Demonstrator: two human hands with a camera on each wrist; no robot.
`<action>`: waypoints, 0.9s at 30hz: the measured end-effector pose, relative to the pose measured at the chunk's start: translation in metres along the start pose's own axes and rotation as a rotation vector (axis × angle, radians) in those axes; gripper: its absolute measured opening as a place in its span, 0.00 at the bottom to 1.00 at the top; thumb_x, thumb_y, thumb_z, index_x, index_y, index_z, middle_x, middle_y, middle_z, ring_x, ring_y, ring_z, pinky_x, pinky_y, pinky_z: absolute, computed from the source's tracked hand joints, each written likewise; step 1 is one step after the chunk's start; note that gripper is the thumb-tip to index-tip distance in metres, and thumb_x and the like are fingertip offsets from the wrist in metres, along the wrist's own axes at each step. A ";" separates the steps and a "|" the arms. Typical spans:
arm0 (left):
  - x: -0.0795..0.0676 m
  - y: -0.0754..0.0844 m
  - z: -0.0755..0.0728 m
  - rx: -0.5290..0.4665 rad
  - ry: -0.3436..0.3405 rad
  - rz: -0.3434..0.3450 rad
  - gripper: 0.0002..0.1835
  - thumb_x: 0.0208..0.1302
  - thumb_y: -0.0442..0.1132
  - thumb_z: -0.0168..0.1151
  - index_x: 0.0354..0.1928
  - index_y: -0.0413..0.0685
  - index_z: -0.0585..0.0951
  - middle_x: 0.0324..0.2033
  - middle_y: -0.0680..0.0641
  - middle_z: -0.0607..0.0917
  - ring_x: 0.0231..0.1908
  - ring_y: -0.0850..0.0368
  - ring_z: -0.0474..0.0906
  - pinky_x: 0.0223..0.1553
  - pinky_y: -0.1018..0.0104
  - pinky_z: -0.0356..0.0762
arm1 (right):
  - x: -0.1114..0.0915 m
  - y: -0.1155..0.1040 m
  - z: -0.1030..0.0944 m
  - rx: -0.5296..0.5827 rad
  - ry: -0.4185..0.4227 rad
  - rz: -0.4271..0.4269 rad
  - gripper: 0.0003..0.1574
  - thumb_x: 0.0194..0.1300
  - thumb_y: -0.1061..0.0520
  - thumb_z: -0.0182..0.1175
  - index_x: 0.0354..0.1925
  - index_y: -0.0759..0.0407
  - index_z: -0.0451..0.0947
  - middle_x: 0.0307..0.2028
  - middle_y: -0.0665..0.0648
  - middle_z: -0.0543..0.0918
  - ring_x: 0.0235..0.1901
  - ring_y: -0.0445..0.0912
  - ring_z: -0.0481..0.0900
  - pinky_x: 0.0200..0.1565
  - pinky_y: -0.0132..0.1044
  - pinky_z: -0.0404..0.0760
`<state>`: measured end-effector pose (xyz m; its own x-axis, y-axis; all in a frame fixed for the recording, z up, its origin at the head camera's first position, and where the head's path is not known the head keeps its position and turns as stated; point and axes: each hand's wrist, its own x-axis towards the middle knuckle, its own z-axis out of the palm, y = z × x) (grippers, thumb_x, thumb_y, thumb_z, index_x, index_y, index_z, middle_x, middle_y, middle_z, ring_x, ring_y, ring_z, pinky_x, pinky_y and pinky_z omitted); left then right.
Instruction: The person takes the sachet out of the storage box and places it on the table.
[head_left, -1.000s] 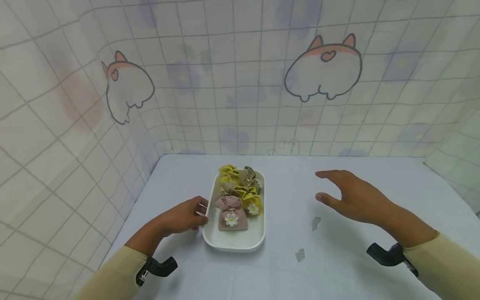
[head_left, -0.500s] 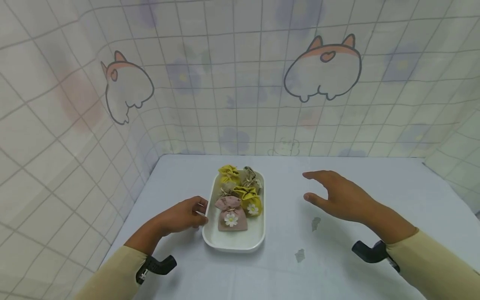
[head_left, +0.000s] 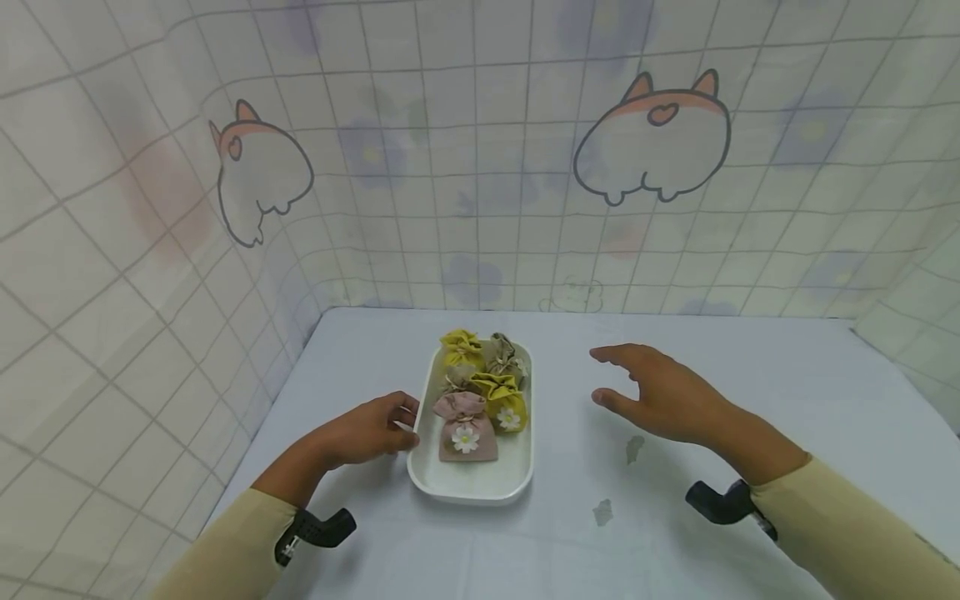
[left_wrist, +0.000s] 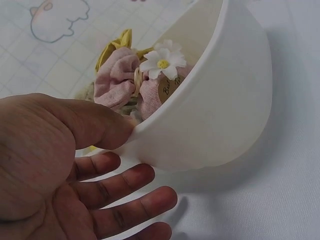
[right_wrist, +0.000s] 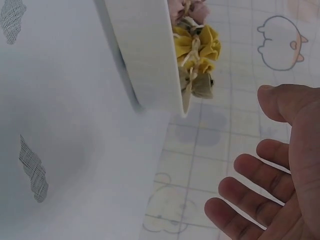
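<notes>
A white tray (head_left: 468, 483) stands left of the table's middle, holding several small drawstring pouches. A pink pouch (head_left: 467, 448) with a white flower lies in front; a yellow pouch (head_left: 504, 407) with a flower is beside it. Behind them sit another yellow pouch (head_left: 461, 348) and greyish-beige ones (head_left: 501, 357). My left hand (head_left: 369, 432) is at the tray's left side; in the left wrist view its thumb (left_wrist: 107, 125) touches the rim while the loose fingers spread outside the wall. To the tray's right, my right hand (head_left: 663, 396) hovers apart from it, holding nothing, thumb and fingers spread.
A white cloth covers the table (head_left: 562, 542). Two grey patches (head_left: 602, 512) mark it right of the tray. A gridded curtain (head_left: 480, 167) with cartoon animals stands behind and along the sides. A black camera mount (head_left: 723, 502) sits on each wrist.
My right hand has moved left toward the tray, fingers still spread. The left hand, the tray and the pouches have stayed in place.
</notes>
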<state>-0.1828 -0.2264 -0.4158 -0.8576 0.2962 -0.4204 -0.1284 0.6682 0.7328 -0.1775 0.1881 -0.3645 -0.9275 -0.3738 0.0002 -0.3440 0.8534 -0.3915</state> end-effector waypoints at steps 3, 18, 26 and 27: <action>0.000 0.000 0.001 0.005 0.003 0.000 0.25 0.66 0.38 0.69 0.63 0.45 0.74 0.58 0.45 0.80 0.51 0.52 0.80 0.51 0.52 0.81 | 0.002 -0.001 0.002 0.013 0.001 -0.011 0.41 0.68 0.39 0.67 0.73 0.51 0.69 0.70 0.62 0.72 0.57 0.59 0.79 0.55 0.59 0.80; -0.003 0.000 0.000 -0.025 -0.005 0.027 0.25 0.69 0.37 0.67 0.64 0.43 0.72 0.60 0.42 0.79 0.52 0.51 0.81 0.49 0.54 0.82 | 0.018 -0.013 0.019 0.066 -0.018 -0.012 0.38 0.68 0.38 0.67 0.71 0.49 0.72 0.65 0.58 0.77 0.56 0.59 0.80 0.51 0.55 0.84; -0.001 -0.002 0.001 -0.008 0.003 0.020 0.24 0.68 0.38 0.68 0.63 0.46 0.74 0.58 0.45 0.80 0.54 0.51 0.80 0.51 0.51 0.81 | 0.028 -0.019 0.028 0.092 -0.033 -0.016 0.37 0.68 0.39 0.67 0.70 0.48 0.73 0.63 0.57 0.78 0.57 0.58 0.80 0.52 0.54 0.83; -0.001 -0.002 0.001 -0.006 0.004 0.023 0.24 0.68 0.38 0.68 0.63 0.46 0.74 0.58 0.46 0.80 0.54 0.51 0.79 0.52 0.51 0.81 | 0.029 -0.020 0.029 0.093 -0.033 -0.018 0.37 0.68 0.39 0.67 0.70 0.48 0.73 0.63 0.57 0.78 0.57 0.57 0.80 0.52 0.54 0.83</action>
<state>-0.1808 -0.2272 -0.4170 -0.8622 0.3087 -0.4016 -0.1117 0.6575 0.7452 -0.1932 0.1498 -0.3831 -0.9154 -0.4019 -0.0221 -0.3440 0.8097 -0.4754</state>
